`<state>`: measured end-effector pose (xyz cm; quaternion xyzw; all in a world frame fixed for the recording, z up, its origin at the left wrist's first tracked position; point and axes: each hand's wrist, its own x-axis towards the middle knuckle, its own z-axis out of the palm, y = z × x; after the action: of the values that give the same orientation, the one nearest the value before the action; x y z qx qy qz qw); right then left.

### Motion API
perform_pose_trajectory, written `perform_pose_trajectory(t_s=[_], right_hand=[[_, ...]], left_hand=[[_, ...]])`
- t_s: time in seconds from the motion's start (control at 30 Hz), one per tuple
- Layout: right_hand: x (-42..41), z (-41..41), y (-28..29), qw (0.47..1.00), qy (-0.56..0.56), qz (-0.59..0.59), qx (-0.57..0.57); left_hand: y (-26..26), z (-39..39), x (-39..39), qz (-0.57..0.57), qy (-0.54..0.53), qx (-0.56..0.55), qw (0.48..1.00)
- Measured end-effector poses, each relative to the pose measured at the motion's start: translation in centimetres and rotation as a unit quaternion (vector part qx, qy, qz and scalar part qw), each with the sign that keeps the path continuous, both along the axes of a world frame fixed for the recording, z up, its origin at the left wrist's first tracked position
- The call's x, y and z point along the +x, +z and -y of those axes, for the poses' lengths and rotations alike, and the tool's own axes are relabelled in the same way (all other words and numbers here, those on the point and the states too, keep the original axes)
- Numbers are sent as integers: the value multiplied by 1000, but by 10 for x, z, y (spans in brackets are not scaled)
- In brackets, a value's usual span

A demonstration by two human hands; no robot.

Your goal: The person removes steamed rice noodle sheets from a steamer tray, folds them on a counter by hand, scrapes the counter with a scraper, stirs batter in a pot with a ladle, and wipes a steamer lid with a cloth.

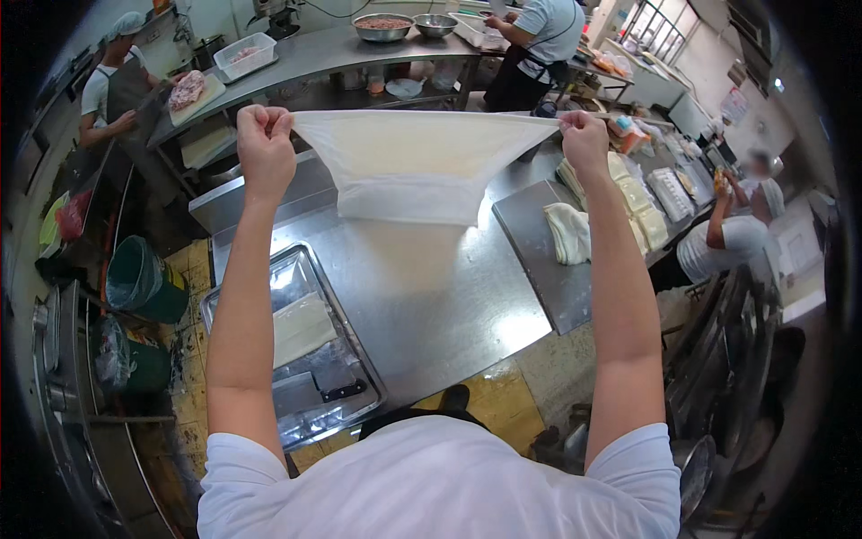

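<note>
A thin, pale, slightly see-through sheet is stretched above the steel table; whether it is dough or cloth I cannot tell. My left hand is closed on its upper left corner. The upper right corner is pinched in my right hand. Between them the top edge runs nearly straight, while the lower part hangs narrower, with a whiter band along the bottom. Below my left forearm, a metal tray holds a flat pale sheet and a broad-bladed knife with a black handle. My left forearm hides part of the tray.
The steel table lies before me. A folded whitish cloth rests on a metal board at right, near pale stacked slabs. Co-workers stand at left, back and right. Green bins stand at left.
</note>
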<state>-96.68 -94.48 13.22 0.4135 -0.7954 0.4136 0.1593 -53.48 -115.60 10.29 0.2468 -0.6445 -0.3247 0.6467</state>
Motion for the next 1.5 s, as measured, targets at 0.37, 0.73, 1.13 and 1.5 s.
perform_pose_trajectory(t_s=[0.37,0.73,1.13,1.5], right_hand=[[51,-213,-253,974,143,108,138],[57,-232,-298,941,202,113,246],[67,33,-304,896,283,96,328],[97,117,-336,851,237,69,463]], left_hand=[[-225,-245,92,261,73,191,943],[-247,-296,32,446,20,241,862],[-293,-95,-121,610,-23,139,779],[-299,-46,-139,697,-1,125,706]])
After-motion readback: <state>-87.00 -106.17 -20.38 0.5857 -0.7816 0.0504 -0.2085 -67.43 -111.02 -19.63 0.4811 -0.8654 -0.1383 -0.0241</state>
